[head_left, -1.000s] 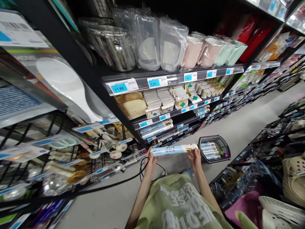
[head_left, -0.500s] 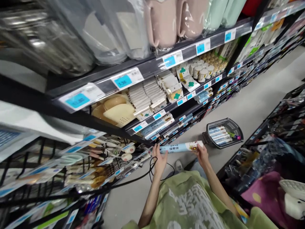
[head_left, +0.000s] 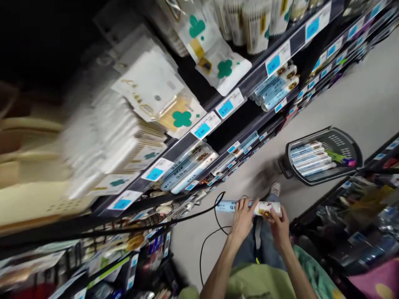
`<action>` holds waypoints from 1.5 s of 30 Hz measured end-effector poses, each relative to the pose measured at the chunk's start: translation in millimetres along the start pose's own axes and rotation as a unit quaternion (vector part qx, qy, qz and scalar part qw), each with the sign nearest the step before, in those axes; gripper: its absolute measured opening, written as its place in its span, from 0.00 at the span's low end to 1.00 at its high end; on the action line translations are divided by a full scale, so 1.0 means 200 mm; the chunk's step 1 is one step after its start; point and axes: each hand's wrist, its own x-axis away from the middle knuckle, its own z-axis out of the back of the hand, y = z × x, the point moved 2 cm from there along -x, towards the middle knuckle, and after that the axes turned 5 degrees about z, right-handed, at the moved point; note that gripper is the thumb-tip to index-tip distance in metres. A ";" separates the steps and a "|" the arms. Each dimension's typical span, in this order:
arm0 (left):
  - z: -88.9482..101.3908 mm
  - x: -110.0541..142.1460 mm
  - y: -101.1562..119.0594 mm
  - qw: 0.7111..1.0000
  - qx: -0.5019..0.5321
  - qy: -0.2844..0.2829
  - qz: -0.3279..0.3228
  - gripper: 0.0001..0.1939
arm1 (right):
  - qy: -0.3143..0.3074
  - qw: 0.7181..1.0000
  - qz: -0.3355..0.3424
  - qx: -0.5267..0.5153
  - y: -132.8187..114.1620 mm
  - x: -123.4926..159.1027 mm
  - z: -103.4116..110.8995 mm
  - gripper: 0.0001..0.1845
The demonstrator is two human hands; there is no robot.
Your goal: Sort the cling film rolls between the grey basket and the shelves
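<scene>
A light-blue and white roll of food storage bags [head_left: 226, 206] lies level across both hands, above the floor. My left hand [head_left: 242, 218] is closed over the middle of the roll, its fingers on top. At the white end with the food picture, my right hand [head_left: 279, 226] grips the roll, thumb on the near side. Similar rolls [head_left: 190, 168] lie on the shelf ahead, and more rolls [head_left: 277, 87] sit farther along it.
A dark shopping basket [head_left: 339, 141] on the floor to the right holds several similar rolls [head_left: 311, 160] and a green and pink item. Shelving with price tags runs along the left; packed goods [head_left: 336, 211] line the right. A black cable [head_left: 187, 218] crosses in front of me.
My left hand has slid from the roll's left end to its middle. The view has moved closer to the lower shelves, and the basket now appears farther right.
</scene>
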 end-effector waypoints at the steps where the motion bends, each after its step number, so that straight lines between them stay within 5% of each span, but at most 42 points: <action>1: 0.00 -0.05 0.02 1.000 0.001 -0.006 0.010 0.41 | 0.001 1.000 -0.006 0.013 -0.01 -0.05 0.01 0.33; 10: -0.13 -0.43 0.05 0.997 0.018 0.020 0.070 0.40 | -0.018 0.994 -0.028 0.102 0.01 -0.56 0.07 0.41; 17: -0.17 -0.64 0.06 0.997 -0.019 0.069 0.029 0.40 | 0.017 0.998 -0.048 0.034 0.03 -0.73 0.07 0.41; 23: 0.08 -0.77 0.10 0.978 -0.094 0.187 0.006 0.39 | -0.048 0.997 -0.058 -0.023 -0.07 -0.76 -0.07 0.20; 34: 0.63 -0.89 0.12 0.900 -0.063 0.430 0.023 0.35 | -0.027 0.989 -0.138 0.040 -0.03 -0.71 -0.07 0.34; 45: 0.95 -0.88 0.04 0.881 -0.076 0.466 -0.031 0.36 | -0.032 0.985 -0.155 0.062 0.04 -0.75 0.07 0.32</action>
